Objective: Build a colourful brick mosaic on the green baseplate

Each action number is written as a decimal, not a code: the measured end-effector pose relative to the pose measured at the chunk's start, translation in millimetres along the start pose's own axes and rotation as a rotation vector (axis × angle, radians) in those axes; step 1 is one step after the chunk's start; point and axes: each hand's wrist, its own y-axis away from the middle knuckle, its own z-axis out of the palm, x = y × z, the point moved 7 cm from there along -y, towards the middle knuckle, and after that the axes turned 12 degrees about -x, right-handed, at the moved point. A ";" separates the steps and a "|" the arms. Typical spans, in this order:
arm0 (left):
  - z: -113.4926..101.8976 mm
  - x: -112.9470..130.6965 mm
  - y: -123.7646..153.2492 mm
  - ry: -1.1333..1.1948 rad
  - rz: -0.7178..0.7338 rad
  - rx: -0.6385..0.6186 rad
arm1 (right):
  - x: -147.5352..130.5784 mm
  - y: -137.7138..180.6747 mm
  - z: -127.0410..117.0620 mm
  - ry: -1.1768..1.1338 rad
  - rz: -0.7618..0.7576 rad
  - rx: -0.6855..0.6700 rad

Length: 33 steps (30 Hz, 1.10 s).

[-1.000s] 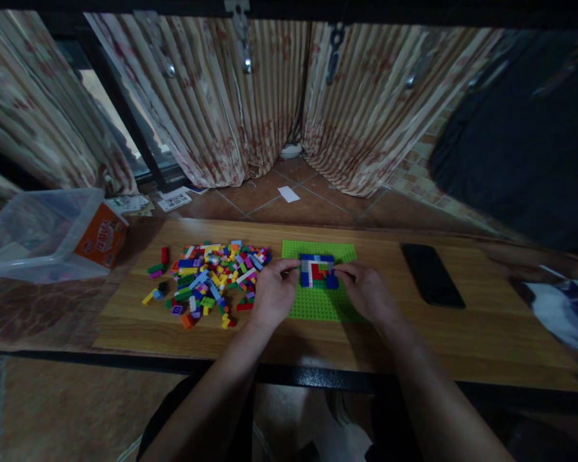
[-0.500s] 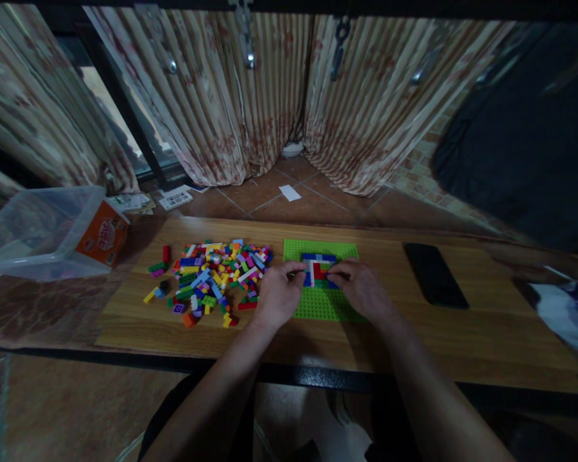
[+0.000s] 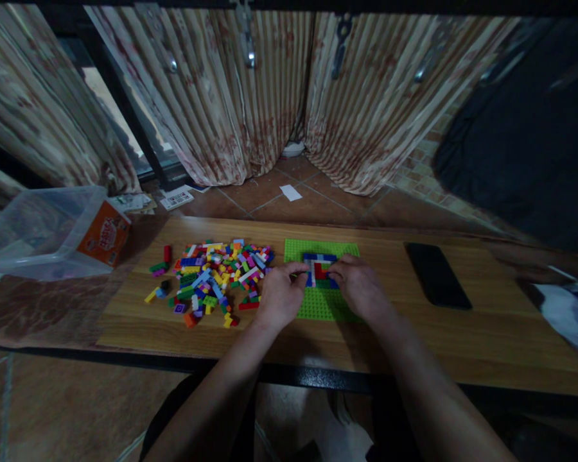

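Observation:
A small build of toy bricks (image 3: 320,256) sits on a green studded baseplate (image 3: 325,308). Its outer rows are blue, with white or grey rows inside and a red patch in the middle. My left hand (image 3: 282,292) is at the build's left side, thumb and forefinger pinched together at its edge. Opposite it, my right hand (image 3: 363,287) has its fingers closed at the right edge of the build. Whatever lies between the fingertips is too small and covered to make out. Both hands hide part of the baseplate.
Loose bricks (image 3: 212,279) in many colours lie heaped on the wooden tabletop (image 3: 173,330) to the left. A black phone (image 3: 437,276) lies at the right. Beyond the table's left end stands a clear plastic box (image 3: 43,224) with an orange label. Striped curtains (image 3: 250,115) hang behind.
Both hands stay at the two sides of the build with their fingers closed. The right hand has shifted very slightly; the whole view moved a few pixels.

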 end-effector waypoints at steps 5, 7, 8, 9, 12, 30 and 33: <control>-0.6 0.1 0.3 -0.011 -0.015 -0.004 | -2.0 -2.1 3.0 0.006 -0.033 -0.012; -1.2 0.5 0.4 -0.015 -0.011 0.000 | -2.9 -1.8 0.7 -0.067 -0.034 0.004; -1.3 0.7 0.5 -0.016 -0.008 0.000 | -2.6 -1.6 -0.7 -0.100 -0.023 0.018; -1.2 0.9 0.6 -0.017 -0.009 -0.002 | -1.8 -1.5 -2.2 -0.128 -0.003 0.034; -1.1 0.9 1.1 -0.018 -0.022 -0.005 | 2.8 -1.6 -3.4 -0.197 0.068 0.069; -0.2 1.1 2.0 -0.067 -0.042 -0.021 | 32.7 4.8 -4.9 -0.384 0.295 0.137; 0.3 0.8 1.4 -0.062 -0.034 -0.022 | 35.7 4.3 -1.7 -0.424 0.329 0.120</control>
